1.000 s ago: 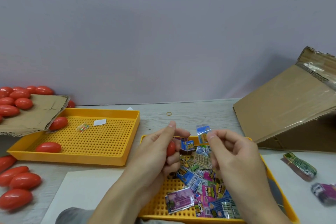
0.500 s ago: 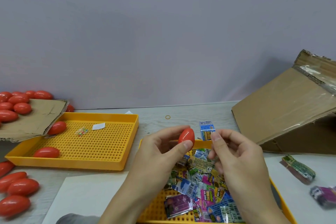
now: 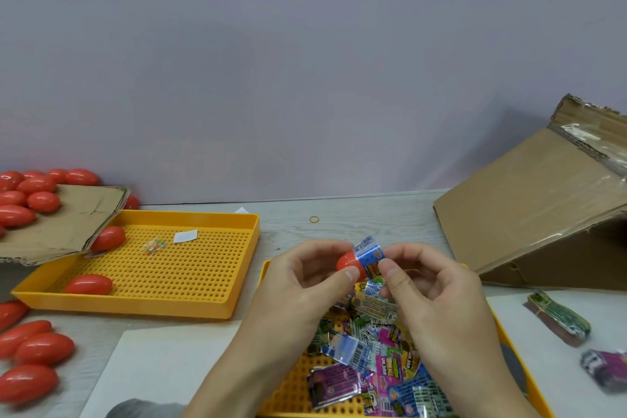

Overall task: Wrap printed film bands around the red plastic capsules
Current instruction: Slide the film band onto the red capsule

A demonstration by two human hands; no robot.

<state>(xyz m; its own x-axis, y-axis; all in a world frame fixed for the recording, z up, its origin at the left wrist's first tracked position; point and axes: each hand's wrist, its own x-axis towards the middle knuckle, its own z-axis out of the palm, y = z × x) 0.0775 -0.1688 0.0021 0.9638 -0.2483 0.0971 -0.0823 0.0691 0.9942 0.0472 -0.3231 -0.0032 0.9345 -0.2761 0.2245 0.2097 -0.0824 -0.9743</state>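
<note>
My left hand (image 3: 302,285) pinches a red capsule (image 3: 346,262) between thumb and fingers, held above the near yellow tray (image 3: 264,276). A blue printed film band (image 3: 369,254) sits over the capsule's right end, and my right hand (image 3: 431,285) pinches that band with thumb and forefinger. Below the hands, several loose printed bands (image 3: 366,360) lie heaped in the near tray. Two bare red capsules (image 3: 89,284) lie in the far yellow tray (image 3: 163,268).
Several red capsules lie on a cardboard flap (image 3: 61,224) at far left and on the table at lower left (image 3: 30,363). A tilted cardboard box (image 3: 529,214) stands at right. Bundled bands (image 3: 559,317) lie on a white sheet at right. A rubber band (image 3: 314,219) lies behind.
The capsule came up out of my left palm to the fingertips, and my right hand brought the blue band onto its right end.
</note>
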